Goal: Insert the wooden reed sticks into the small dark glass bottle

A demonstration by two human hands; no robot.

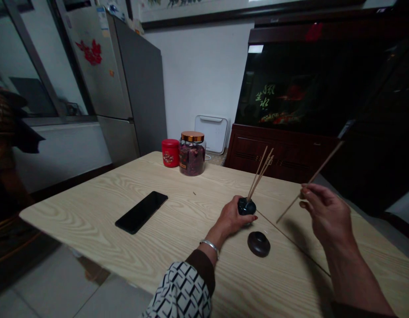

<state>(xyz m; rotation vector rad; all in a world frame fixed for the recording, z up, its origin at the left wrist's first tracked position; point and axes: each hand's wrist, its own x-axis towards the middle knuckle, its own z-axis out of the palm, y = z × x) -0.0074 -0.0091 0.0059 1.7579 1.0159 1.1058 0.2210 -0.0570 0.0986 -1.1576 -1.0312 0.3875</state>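
Note:
My left hand [232, 217] rests on the wooden table [91, 207] with its fingers wrapped round a small dark holder [246, 206]. Several thin sticks [261, 172] stand in that holder, leaning up and to the right. My right hand [323, 212] is raised to the right of it and pinches one long thin stick [318, 174] that slants from lower left to upper right. A dark round lid-like piece [258, 244] lies on the table just in front of the left hand.
A black phone [141, 212] lies flat left of centre. A red tin [170, 152] and a glass jar with a copper lid [192, 153] stand at the far edge. Behind are a grey fridge [125, 79], a white box [212, 132] and a dark fish tank [306, 88].

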